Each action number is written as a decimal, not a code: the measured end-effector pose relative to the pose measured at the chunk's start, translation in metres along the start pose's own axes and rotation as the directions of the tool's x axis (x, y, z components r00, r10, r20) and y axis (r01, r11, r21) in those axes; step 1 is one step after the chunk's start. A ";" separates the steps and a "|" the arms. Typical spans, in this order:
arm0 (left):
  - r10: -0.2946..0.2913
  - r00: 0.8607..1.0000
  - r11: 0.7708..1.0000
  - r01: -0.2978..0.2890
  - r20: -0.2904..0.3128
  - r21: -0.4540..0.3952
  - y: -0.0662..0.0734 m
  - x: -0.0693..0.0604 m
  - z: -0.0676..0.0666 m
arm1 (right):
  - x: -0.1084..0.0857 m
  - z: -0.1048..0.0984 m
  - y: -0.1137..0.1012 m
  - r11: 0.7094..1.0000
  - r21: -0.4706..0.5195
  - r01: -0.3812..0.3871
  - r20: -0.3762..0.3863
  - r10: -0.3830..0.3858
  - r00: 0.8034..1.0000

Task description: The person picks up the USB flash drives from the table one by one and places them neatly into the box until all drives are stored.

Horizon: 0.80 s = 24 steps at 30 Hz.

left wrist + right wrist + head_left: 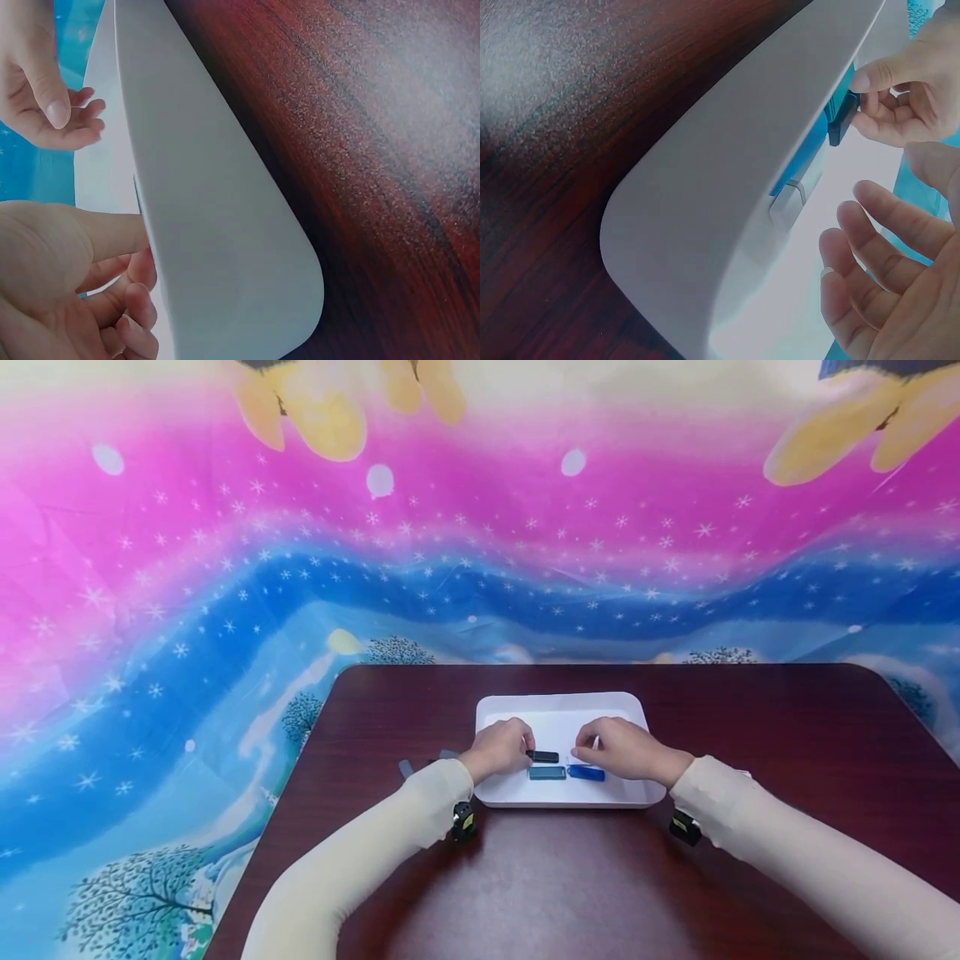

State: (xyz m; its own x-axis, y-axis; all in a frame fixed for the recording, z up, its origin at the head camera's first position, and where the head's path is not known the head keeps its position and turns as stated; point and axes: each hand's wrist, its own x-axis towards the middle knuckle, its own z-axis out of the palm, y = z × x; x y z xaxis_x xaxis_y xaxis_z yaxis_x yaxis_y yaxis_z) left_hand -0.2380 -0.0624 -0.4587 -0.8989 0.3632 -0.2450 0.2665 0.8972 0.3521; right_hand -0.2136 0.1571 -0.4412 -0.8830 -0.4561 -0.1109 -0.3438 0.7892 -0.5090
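Observation:
A white tray [502, 795] lies on the table, with both hands over it. My left hand [497, 747] pinches one end of a small black oblong piece [545, 757] between thumb and finger, which the right wrist view shows best. Right in front of it lie a teal oblong piece [547, 773] and a blue oblong piece [587, 773]. Beside the blue one, a thin metal loop [801, 189] shows. Their exact kind is too small to tell. My right hand [900, 277] hovers near the blue piece, fingers loosely bent and holding nothing.
Small grey pieces [406, 769] lie on the dark wooden table [555, 877] left of the tray, partly hidden by the left arm. A small white item [744, 772] shows by the right sleeve. Behind the table hangs a colourful printed cloth [480, 560].

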 end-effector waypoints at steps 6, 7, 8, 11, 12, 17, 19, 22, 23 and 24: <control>0.005 1.000 1.000 -0.006 -0.015 -0.020 0.000 -0.004 -0.005 | -0.002 -0.003 0.000 1.000 0.002 -0.015 0.002 0.015 1.000; 0.004 1.000 1.000 -0.005 -0.022 -0.025 0.000 -0.005 -0.007 | -0.002 -0.003 0.000 1.000 0.002 -0.016 0.000 0.016 1.000; 0.002 1.000 1.000 -0.003 -0.029 -0.029 0.000 -0.006 -0.009 | -0.002 -0.004 -0.001 1.000 0.001 -0.013 -0.002 0.013 1.000; -0.002 0.999 0.999 -0.001 -0.044 -0.052 0.001 -0.007 -0.015 | -0.002 -0.005 -0.002 1.000 0.004 -0.005 -0.007 0.005 1.000; -0.003 0.999 0.998 0.001 -0.048 -0.058 0.001 -0.008 -0.016 | -0.002 -0.005 -0.002 1.000 0.005 -0.003 -0.009 0.003 1.000; 0.019 0.995 0.996 -0.028 -0.097 -0.089 0.000 -0.011 -0.024 | -0.003 -0.007 -0.002 1.000 0.013 0.006 -0.020 -0.006 1.000; 0.033 0.992 0.994 -0.045 -0.122 -0.101 -0.002 -0.013 -0.025 | -0.004 -0.007 -0.003 1.000 0.019 0.008 -0.022 -0.008 1.000; 0.044 0.990 0.990 -0.061 -0.137 -0.125 -0.004 -0.016 -0.028 | -0.005 -0.008 -0.003 1.000 0.029 0.005 -0.020 -0.004 1.000; 0.046 0.989 0.990 -0.064 -0.138 -0.130 -0.004 -0.017 -0.029 | -0.005 -0.008 -0.003 1.000 0.030 0.006 -0.023 -0.005 1.000; 0.049 0.989 0.988 -0.068 -0.137 -0.138 -0.004 -0.018 -0.031 | -0.006 -0.009 -0.003 0.999 0.031 0.008 -0.025 -0.007 1.000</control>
State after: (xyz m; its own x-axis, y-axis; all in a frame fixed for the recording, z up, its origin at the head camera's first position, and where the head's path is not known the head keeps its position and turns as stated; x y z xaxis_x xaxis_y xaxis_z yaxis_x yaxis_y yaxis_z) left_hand -0.2333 -0.0799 -0.4275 -0.9239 0.3689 -0.1017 0.2765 0.8272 0.4892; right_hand -0.2100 0.1607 -0.4315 -0.8883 -0.4511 -0.0862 -0.3403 0.7725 -0.5362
